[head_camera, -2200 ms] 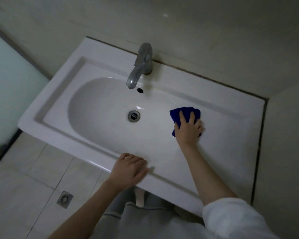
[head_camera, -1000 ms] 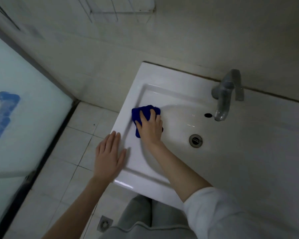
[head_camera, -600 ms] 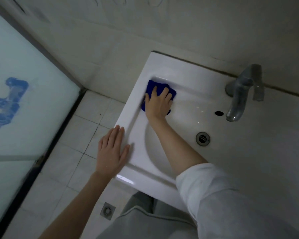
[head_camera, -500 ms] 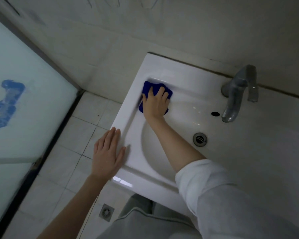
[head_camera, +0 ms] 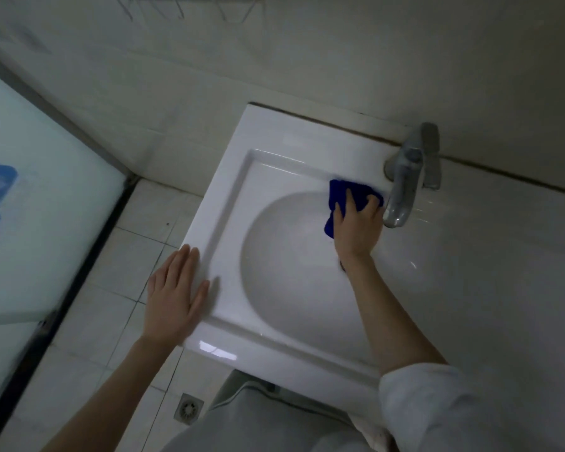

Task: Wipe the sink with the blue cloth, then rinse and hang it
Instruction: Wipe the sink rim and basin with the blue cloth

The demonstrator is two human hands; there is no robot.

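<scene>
The white sink (head_camera: 242, 197) fills the middle and right of the head view. My right hand (head_camera: 356, 230) presses the folded blue cloth (head_camera: 340, 194) against the back slope of the basin, just left of the metal faucet (head_camera: 405, 187). Most of the cloth lies under my palm; its far edge and a strip by my thumb show. My left hand (head_camera: 173, 295) lies flat with its fingers spread on the sink's front-left rim. The drain is hidden behind my right forearm.
A wire rack (head_camera: 190, 4) hangs on the tiled wall above the sink. A frosted glass panel (head_camera: 30, 223) with a dark frame stands at the left. A floor drain (head_camera: 188, 411) sits in the tiled floor below the sink's front edge.
My right hand has slid the cloth from the sink's back-left corner rightward along the back of the basin to beside the faucet. My left hand stays flat on the rim.
</scene>
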